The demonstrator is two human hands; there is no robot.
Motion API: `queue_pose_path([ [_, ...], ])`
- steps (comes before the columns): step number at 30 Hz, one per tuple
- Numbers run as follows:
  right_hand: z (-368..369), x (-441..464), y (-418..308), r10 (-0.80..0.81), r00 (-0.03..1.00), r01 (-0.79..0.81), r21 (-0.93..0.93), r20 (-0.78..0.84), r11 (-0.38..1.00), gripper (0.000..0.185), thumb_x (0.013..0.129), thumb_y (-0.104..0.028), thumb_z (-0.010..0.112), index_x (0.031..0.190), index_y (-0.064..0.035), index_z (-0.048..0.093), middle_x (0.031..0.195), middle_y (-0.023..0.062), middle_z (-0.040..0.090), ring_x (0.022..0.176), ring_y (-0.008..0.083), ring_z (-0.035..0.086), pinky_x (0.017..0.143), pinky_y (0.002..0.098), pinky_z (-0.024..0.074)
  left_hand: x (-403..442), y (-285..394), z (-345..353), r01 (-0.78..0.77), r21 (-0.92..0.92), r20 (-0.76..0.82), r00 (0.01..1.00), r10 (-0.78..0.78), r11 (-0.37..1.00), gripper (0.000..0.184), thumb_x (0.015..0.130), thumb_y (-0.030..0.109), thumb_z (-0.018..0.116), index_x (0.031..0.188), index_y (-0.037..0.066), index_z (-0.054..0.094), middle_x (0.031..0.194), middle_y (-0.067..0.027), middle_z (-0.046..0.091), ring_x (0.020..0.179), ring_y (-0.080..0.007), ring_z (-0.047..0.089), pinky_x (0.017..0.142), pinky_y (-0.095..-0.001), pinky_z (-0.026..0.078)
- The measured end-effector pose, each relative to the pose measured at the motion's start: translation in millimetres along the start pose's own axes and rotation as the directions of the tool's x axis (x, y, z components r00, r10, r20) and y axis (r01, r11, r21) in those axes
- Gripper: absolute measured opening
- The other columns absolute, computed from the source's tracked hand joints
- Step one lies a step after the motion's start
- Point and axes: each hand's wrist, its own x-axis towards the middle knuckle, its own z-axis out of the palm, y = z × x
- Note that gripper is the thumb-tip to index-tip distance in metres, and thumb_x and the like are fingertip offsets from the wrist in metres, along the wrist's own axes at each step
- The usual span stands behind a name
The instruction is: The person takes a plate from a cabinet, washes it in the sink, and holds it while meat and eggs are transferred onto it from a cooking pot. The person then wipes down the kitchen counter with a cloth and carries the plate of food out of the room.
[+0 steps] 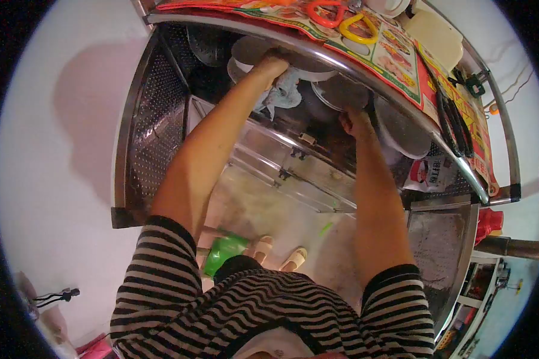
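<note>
My left hand (pixel 275 64) reaches into the metal cabinet, closed on a pale grey cloth (pixel 286 90) that hangs down below it. The cloth lies against large white dishes (pixel 248 51), partly hidden behind the hand. My right hand (pixel 358 123) is at the near rim of a round plate (pixel 341 93), fingers curled in against it; the fingertips are partly hidden in shadow. To its right, another large pale dish (pixel 404 128) leans inside the cabinet.
A printed plastic bag (pixel 431 172) sits at the cabinet's right end. On the top lie a colourful printed sheet (pixel 371 60), red (pixel 324 13) and yellow (pixel 359 29) loop handles and black tongs-like tools (pixel 452 122). A perforated side panel (pixel 159 128) stands at left.
</note>
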Motion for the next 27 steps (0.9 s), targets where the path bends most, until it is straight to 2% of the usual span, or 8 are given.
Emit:
queue_pose_path([
  [4,-6,-17,-18,-0.102,0.984,0.104,-0.011,0.149,0.994,0.038,0.083,-0.036,0.045,0.064,-0.0040,0.054,0.048,0.0075,0.049,0.031,0.0124,0.036,0.029,0.0242,0.0254,4,-4,-2,0.005,0.047,-0.056,0.998,-0.003,0.999,0.027,0.081,0.020,0.044,0.096,0.001,0.056,0.089,-0.0112,0.060,0.075,-0.0194,0.057,0.065,-0.0329,0.045],
  [6,-18,-3,-29,0.196,0.961,-0.096,-0.428,0.196,0.899,0.044,0.084,-0.040,0.041,0.063,-0.0032,0.055,0.051,0.0075,0.051,0.030,0.0124,0.036,0.029,0.0238,0.0248,19,-9,-2,-0.027,0.136,-0.073,0.997,0.037,0.990,0.028,0.084,0.022,0.040,0.091,0.003,0.059,0.082,-0.0100,0.063,0.071,-0.0208,0.060,0.065,-0.0359,0.047],
  [10,-18,-26,-34,0.119,0.898,-0.012,-0.247,0.424,0.969,0.047,0.084,-0.041,0.038,0.062,-0.0031,0.055,0.053,0.0076,0.052,0.032,0.0128,0.037,0.030,0.0247,0.0247,24,-2,2,-0.063,0.187,-0.049,0.996,0.073,0.980,0.027,0.084,0.022,0.041,0.092,0.003,0.059,0.083,-0.0097,0.062,0.072,-0.0201,0.059,0.066,-0.0349,0.046],
  [12,-9,-50,-35,0.008,0.975,0.011,-0.087,0.222,0.996,0.041,0.084,-0.036,0.041,0.062,-0.0035,0.055,0.053,0.0082,0.053,0.035,0.0136,0.042,0.030,0.0254,0.0285,23,3,5,-0.079,0.212,-0.042,0.995,0.090,0.974,0.027,0.084,0.022,0.041,0.093,0.003,0.059,0.083,-0.0095,0.062,0.072,-0.0198,0.059,0.067,-0.0344,0.045],
  [13,-8,-65,-33,-0.001,0.976,0.019,-0.080,0.216,0.997,0.041,0.084,-0.036,0.041,0.062,-0.0035,0.055,0.053,0.0082,0.053,0.035,0.0136,0.042,0.030,0.0254,0.0285,25,5,7,-0.089,0.225,-0.041,0.994,0.100,0.970,0.027,0.084,0.022,0.041,0.093,0.003,0.059,0.084,-0.0094,0.062,0.073,-0.0197,0.058,0.067,-0.0341,0.045],
  [15,-11,-99,-23,-0.241,0.936,0.239,0.040,0.256,0.970,0.035,0.082,-0.032,0.044,0.065,-0.0025,0.055,0.054,0.0091,0.054,0.039,0.0142,0.046,0.031,0.0254,0.0325,26,8,11,-0.113,0.251,-0.032,0.992,0.125,0.961,0.027,0.084,0.022,0.042,0.094,0.003,0.058,0.084,-0.0093,0.061,0.073,-0.0194,0.058,0.068,-0.0336,0.045],
  [16,-12,-108,-25,-0.054,0.985,0.060,-0.028,0.165,0.998,0.029,0.080,-0.029,0.047,0.069,-0.0026,0.054,0.056,0.0102,0.055,0.040,0.0153,0.048,0.032,0.0249,0.0359,26,9,14,-0.124,0.267,-0.028,0.990,0.137,0.956,0.027,0.084,0.022,0.042,0.094,0.002,0.058,0.084,-0.0092,0.061,0.073,-0.0192,0.058,0.068,-0.0333,0.045],
  [27,-114,-340,95,0.197,0.980,-0.197,0.011,0.003,0.980,0.030,0.076,-0.031,0.051,0.067,-0.0019,0.053,0.048,0.0095,0.051,0.034,0.0152,0.046,0.030,0.0261,0.0312,27,-29,57,-0.301,0.489,0.048,0.946,0.319,0.819,0.027,0.084,0.022,0.044,0.097,0.002,0.057,0.087,-0.0083,0.059,0.076,-0.0175,0.056,0.071,-0.0305,0.042],
])
